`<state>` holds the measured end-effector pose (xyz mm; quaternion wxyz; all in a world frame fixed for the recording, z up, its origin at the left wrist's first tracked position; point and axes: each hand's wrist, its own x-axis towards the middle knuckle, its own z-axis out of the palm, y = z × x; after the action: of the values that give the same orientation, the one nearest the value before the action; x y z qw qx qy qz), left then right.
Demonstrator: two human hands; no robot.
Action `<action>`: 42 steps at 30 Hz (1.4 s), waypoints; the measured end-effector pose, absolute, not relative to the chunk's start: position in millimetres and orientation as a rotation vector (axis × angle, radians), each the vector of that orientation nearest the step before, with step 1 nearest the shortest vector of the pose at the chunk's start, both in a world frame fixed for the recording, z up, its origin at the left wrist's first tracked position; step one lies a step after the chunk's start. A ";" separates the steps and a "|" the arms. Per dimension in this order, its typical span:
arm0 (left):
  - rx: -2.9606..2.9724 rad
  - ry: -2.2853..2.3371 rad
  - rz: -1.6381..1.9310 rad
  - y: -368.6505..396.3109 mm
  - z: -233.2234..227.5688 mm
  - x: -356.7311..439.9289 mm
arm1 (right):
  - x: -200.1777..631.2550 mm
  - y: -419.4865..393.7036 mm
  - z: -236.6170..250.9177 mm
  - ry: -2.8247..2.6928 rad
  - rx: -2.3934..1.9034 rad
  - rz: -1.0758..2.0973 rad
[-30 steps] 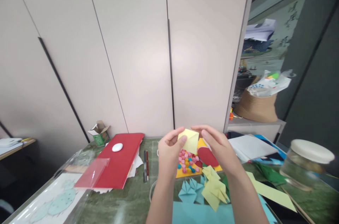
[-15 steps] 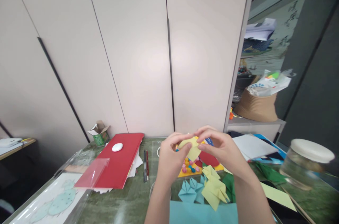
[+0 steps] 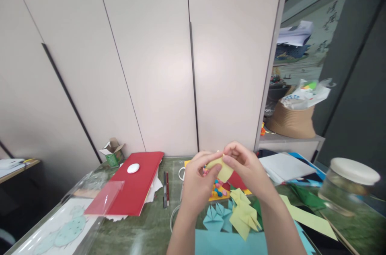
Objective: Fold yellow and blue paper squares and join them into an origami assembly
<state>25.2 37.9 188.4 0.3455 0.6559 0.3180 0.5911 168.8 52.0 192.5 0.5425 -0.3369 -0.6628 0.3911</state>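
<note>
A small piece of yellow paper [image 3: 225, 171], partly folded, is held up above the table between both hands. My left hand [image 3: 200, 178] pinches its left side between thumb and fingers. At its upper right edge, my right hand [image 3: 245, 168] grips it with thumb and fingertips. Just below lie several folded yellow paper pieces [image 3: 243, 213] and light blue folded paper pieces [image 3: 215, 218]. A sheet of light blue paper [image 3: 230, 242] lies nearest to me, between my forearms. My fingers hide part of the held paper.
A red folder [image 3: 135, 182] with a white round object [image 3: 133, 168] lies left, beside two pens [image 3: 166, 188]. Behind the hands is a yellow board with colourful bits [image 3: 219, 190]. To the right are yellow paper strips [image 3: 312, 219] and a lidded clear jar [image 3: 346, 190].
The yellow paper has turned and bent in my fingers. My right hand has moved slightly left, its thumb now closer to the left hand, which has shifted a little right.
</note>
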 end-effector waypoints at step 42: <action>1.402 0.947 1.642 34.7 190.1 25.1 | 158.7 50.4 189.1 -1.574 -0.760 0.462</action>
<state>25.1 34.7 190.1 0.3821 0.5495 0.3713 0.6436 158.7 50.4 189.1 0.6185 -0.3301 -0.6843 0.2006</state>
